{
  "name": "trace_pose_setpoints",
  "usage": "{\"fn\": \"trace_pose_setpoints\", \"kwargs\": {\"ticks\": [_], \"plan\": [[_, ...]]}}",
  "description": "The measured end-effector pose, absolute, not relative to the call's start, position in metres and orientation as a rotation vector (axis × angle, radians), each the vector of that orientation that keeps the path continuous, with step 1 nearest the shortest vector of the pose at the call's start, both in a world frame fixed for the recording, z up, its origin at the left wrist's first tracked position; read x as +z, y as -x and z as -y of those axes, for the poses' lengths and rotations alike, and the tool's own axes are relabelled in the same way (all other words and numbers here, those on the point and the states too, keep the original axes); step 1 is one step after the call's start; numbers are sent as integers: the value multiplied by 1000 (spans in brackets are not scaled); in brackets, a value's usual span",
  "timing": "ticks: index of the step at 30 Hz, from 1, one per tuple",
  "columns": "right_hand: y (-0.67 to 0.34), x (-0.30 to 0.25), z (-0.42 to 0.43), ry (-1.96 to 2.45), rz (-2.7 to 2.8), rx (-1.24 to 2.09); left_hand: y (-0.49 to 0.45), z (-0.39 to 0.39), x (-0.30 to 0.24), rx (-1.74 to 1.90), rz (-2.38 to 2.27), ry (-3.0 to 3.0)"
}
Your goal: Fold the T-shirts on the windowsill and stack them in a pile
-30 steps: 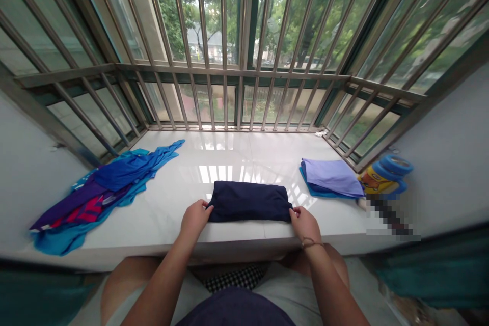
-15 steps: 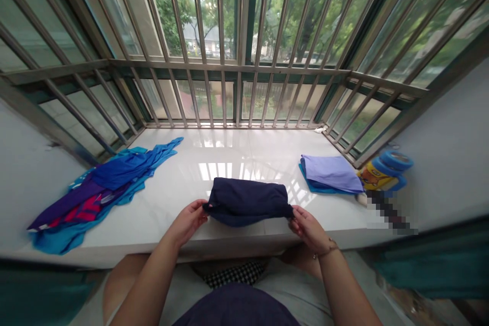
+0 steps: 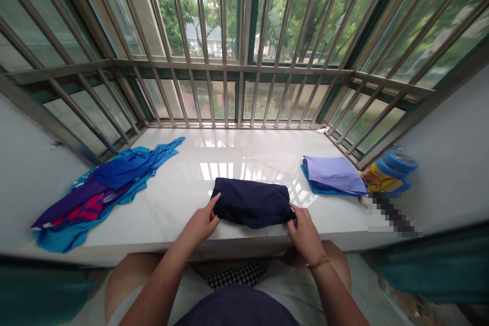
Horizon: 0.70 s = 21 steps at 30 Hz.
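Observation:
A folded dark navy garment (image 3: 250, 202) lies near the front edge of a white glossy sill (image 3: 237, 160). My left hand (image 3: 201, 224) pinches its left end, fingers closed on the cloth. My right hand (image 3: 303, 232) grips its right end in the same way. The front fold of the garment bulges slightly over the sill's edge between my hands.
A heap of loose blue, purple and red clothes (image 3: 97, 188) lies at the sill's left. A folded lilac and blue stack (image 3: 331, 175) sits at the right, beside a yellow and blue toy (image 3: 387, 173). Metal window bars (image 3: 237, 61) close off the back.
The garment was lifted off the sill at its front edge, then set back down a little further from me. Both hands stayed on its ends.

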State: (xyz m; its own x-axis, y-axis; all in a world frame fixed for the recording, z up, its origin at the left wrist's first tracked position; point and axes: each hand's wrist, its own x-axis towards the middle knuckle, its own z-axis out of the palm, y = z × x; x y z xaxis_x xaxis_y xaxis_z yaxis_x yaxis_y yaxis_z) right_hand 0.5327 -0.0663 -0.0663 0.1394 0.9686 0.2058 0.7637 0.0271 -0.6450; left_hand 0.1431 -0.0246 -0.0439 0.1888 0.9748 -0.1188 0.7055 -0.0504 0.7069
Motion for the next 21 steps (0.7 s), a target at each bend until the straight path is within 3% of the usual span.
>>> {"fn": "trace_pose_setpoints", "kwargs": {"ticks": [8,14,21], "plan": [[-548,-56,57,1839,1745,600,-137,-2,-52,543,-1659,-1619],[-566,-39,71,1576,1878,773,-106,31,-61,530,-1329,-1723],[-579,-48,86,1613,1980,889,-81,60,-57,511,-1362,-1800]]}}
